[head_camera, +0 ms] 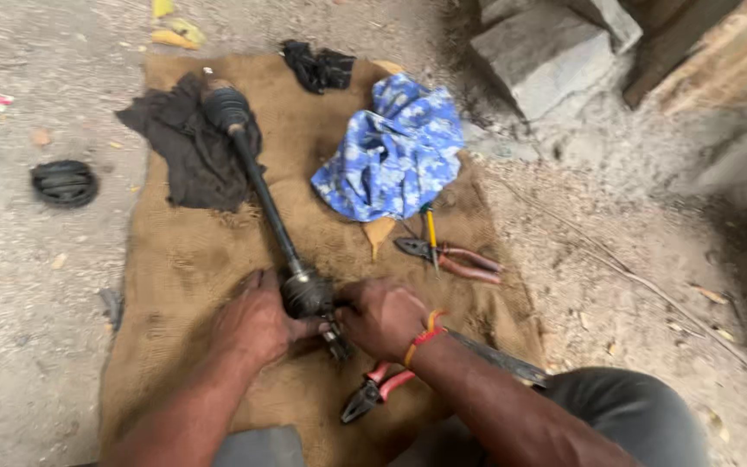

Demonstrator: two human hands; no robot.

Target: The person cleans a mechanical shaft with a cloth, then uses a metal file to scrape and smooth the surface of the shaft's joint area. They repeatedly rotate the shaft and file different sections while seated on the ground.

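Ground: burlap mat (175, 285) on dirt floor.
L hand (257, 320): closed on axle joint (306, 292).
R hand (384, 316): gripping joint's near end.
Axle shaft (265, 203): diagonal across mat, far boot (225, 105) on dark rag (188, 151).
Nearby: red pliers (373, 391) below hands; 2nd pliers (456, 258), blue cloth (395, 151) right.

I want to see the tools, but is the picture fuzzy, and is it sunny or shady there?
Head view: soft, even daylight, no hard shadows or glare. Slight motion blur softens the left hand, right hand and axle shaft; the pliers and blue cloth look a little smeared, and the edges more so.
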